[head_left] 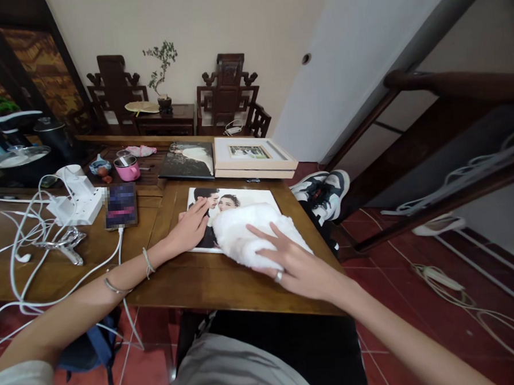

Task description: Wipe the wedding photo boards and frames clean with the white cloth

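A photo panel point(229, 201) showing a couple lies flat on the wooden table point(180, 288). My left hand point(190, 226) rests on the panel's left part, fingers stretched out and holding nothing. Over the panel's right side is a folded, fluffy white cloth point(237, 234). My right hand point(288, 257) grips this cloth from above with its fingers apart and pressed into it. The cloth covers much of the picture and reaches past its lower right edge.
Behind the panel are a dark photo panel point(189, 161) and stacked white frames point(255, 165). To the left lie a phone point(120, 205), a power strip point(83, 207), tangled white cables and a pink cup point(127, 168). Sneakers point(332, 191) show beyond the table's right edge.
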Available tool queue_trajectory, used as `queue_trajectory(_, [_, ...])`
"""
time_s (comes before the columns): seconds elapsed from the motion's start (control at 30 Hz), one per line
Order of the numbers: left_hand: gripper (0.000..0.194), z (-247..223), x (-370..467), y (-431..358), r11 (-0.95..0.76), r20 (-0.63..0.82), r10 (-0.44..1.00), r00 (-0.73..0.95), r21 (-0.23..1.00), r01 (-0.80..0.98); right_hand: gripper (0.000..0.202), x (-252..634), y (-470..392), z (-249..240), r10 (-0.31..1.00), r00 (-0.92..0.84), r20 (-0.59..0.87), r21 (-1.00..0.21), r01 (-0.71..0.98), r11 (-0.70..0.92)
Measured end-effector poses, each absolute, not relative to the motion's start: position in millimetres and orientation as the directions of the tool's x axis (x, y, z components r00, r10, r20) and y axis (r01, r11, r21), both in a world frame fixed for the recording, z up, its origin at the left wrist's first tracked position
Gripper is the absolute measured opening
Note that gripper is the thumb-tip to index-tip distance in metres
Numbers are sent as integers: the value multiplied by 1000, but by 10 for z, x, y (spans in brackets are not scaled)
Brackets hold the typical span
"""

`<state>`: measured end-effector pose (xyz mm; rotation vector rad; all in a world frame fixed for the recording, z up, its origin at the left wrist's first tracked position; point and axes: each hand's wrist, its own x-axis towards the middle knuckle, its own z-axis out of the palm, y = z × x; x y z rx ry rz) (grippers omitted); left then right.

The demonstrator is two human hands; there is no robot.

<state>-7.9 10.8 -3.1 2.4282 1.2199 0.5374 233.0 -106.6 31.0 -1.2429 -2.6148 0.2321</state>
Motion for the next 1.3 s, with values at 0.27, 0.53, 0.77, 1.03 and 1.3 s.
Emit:
queue_trajectory(0.27, [47, -48, -95, 115, -574, 202, 808, 554, 483, 661, 36, 2223, 112, 275, 881, -445, 159, -214, 856, 471])
queue_trajectory(0.53, [48, -69, -107, 151, -588, 231, 799, 555, 494, 640, 35, 1882, -515, 280, 853, -504, 135, -214, 826, 522])
queue_trajectory(0.77, [48, -32, -73, 110, -564, 193, 818, 543, 461, 685, 25, 2147, -1236, 214, 741, -640, 203, -218, 708, 671])
queue_trajectory(1.03, [47, -32, -78, 97, -559, 191, 819, 541, 479, 677, 37, 2462, -454, 148, 902, -378, 208, -176, 893, 414])
queue_trajectory(1.3, [50, -16, -89, 136, -576, 456, 816, 355, 687, 443, 36, 1768, -319, 248, 922, -352, 159, -164, 912, 377])
